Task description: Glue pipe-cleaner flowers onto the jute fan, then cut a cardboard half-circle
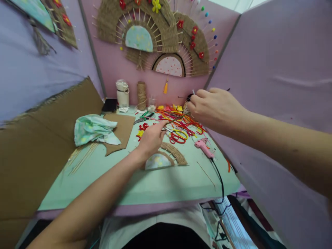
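Note:
A thin brownish strand, perhaps a pipe cleaner (pixel 177 118), runs slantwise between my two hands above the table. My left hand (pixel 152 137) pinches its lower end, over a small half-round fan (pixel 180 155) of twine and sticks with a pale patterned centre. Higher and to the right, my right hand (pixel 206 103) is closed on the strand's other end; its fingertips are partly hidden. Just below the strand lie red-handled scissors (pixel 177 138) and a yellow-handled pair (pixel 183 132). A pile of red and orange pipe cleaners (pixel 198 127) spreads behind them.
A pink glue gun (pixel 204 148) with a black cord lies at right, near a thin stick (pixel 206 173). Cardboard (pixel 124 129), crumpled patterned cloth (pixel 93 129) and several sticks are at left. A twine spool (pixel 141 96) and white bottle (pixel 122 94) stand behind. Decorated fans hang on the wall.

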Tool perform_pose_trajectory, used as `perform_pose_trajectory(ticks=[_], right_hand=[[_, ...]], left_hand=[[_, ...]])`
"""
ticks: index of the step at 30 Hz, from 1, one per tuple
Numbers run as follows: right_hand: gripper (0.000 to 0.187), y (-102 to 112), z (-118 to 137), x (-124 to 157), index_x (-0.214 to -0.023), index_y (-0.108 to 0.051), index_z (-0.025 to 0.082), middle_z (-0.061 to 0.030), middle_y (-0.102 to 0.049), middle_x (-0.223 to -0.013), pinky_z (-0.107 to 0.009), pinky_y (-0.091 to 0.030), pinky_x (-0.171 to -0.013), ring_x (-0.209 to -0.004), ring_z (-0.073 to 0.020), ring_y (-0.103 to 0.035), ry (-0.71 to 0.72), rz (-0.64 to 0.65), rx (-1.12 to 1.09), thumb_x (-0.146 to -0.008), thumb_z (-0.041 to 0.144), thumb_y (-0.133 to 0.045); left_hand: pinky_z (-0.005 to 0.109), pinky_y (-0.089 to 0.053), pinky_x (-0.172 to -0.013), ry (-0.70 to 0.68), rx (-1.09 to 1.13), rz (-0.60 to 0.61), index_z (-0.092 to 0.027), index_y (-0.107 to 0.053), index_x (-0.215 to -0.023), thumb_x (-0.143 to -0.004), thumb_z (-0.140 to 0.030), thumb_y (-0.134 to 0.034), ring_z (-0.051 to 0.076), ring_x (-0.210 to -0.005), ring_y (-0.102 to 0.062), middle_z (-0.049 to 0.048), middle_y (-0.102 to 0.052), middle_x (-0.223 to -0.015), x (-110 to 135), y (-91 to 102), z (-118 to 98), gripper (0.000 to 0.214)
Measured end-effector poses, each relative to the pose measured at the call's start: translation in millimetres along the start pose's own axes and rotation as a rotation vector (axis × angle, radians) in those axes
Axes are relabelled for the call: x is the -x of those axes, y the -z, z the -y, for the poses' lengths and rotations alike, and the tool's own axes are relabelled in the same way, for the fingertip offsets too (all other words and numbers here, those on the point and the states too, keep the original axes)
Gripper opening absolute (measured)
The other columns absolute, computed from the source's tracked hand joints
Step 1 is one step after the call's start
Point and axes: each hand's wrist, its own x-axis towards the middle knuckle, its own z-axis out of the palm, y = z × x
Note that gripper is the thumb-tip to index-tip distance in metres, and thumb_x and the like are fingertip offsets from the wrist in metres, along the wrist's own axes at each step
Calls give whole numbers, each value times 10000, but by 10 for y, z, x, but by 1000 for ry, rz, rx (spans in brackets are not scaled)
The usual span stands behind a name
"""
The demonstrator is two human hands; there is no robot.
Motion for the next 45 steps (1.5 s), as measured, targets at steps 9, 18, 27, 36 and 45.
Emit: perform_pose_trajectory(ticks=[9,18,27,36,45], right_hand=[[280,-386,463,217,-1088,-604,182,-102,-598,-1151,-373,-394,-943,-1106,-223,-516,-313,-645,-642,-962,328,-401],[369,-1368,1081,486,-898,-652,138,-40,-673,-757,-227,-419,-577,-620,-124,-552,-322,98,-1689,-929,408,-401],[266,-1691,1135,544,-839,-687,201,-76,-689,-876,-303,-409,-783,-866,-215,-583,-653,-32,-890,-914,247,-436],[257,-1826,1228,564,-890,-733,217,-92,-610,-969,-315,-325,-723,-921,-224,-501,-678,77,-523,-924,293,-490],[204,-1802,1276,574,-928,-733,251,-81,-609,-961,-311,-277,-700,-942,-218,-485,-674,60,-548,-913,289,-533]], left_hand=[[271,-509,-871,496,1323,-102,-176,-640,-891,-891,-153,-560,61,-688,-621,-17,-651,-764,78,116,-80,83],[304,-473,-951,562,1409,-6,-193,-654,-890,-907,-176,-547,72,-781,-637,-8,-666,-866,207,-114,108,110],[219,-433,-620,704,550,-239,-132,-632,-769,-778,-284,-661,104,-624,-580,39,-649,-721,258,-135,286,155],[229,-398,-599,375,121,-329,-158,-622,-625,-723,-294,-564,120,-577,-521,-19,-585,-557,234,44,414,177],[231,-399,-608,380,88,-335,-159,-617,-634,-724,-296,-562,121,-585,-527,-17,-594,-573,229,40,457,173]])
